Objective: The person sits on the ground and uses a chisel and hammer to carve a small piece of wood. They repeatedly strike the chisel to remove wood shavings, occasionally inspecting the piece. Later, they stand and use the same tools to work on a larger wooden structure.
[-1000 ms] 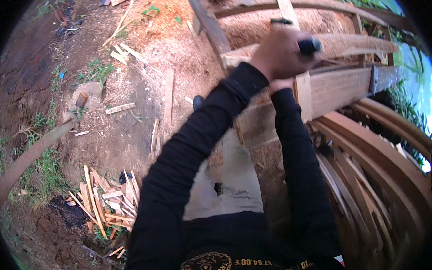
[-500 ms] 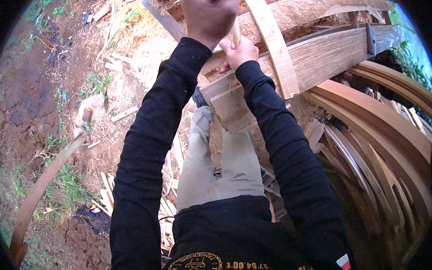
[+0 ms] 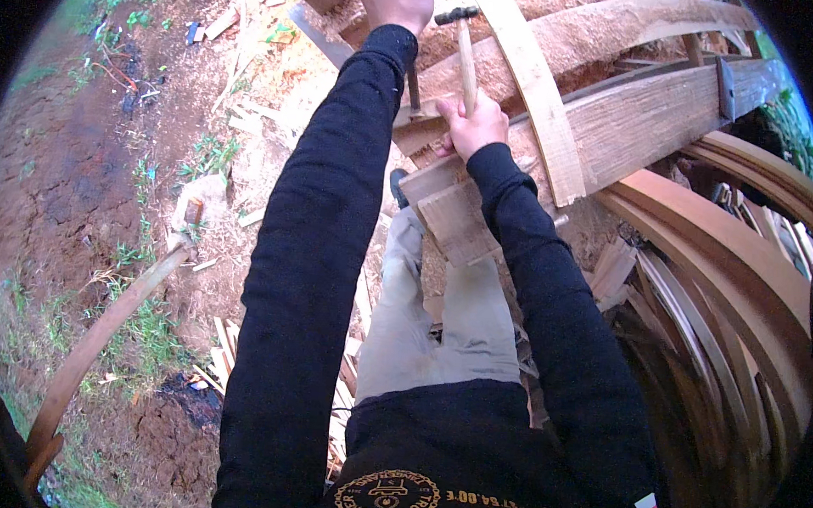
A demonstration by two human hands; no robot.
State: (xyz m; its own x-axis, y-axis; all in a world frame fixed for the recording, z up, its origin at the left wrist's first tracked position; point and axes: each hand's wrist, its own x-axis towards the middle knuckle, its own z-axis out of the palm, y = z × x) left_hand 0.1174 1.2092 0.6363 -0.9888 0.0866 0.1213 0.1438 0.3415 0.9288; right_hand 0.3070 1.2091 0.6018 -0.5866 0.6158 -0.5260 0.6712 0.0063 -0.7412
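Note:
My left hand [image 3: 397, 1], at the top edge, is closed around the handle of what looks like a chisel. The dark metal shank of this chisel [image 3: 413, 89] points down below my wrist, its tip by the wooden beam. My right hand [image 3: 477, 129] grips a hammer [image 3: 467, 59] by its pale wooden handle, with the dark head raised at the far end. That hand is just above the near end of the thick beam [image 3: 433, 180]. Below it, a squared wooden block [image 3: 459, 218] sits against the beam end, near my legs.
A pale plank [image 3: 530, 95] lies across the beams to the right of the hammer. Curved timbers [image 3: 710, 242] are stacked at the right. Wood scraps and shavings cover the ground, and a long curved branch-like timber [image 3: 99, 339] stands at the left.
My left hand has moved up and away, baring the chisel's shank. The hammer's head has come into view above my right hand. The whole view has shifted slightly.

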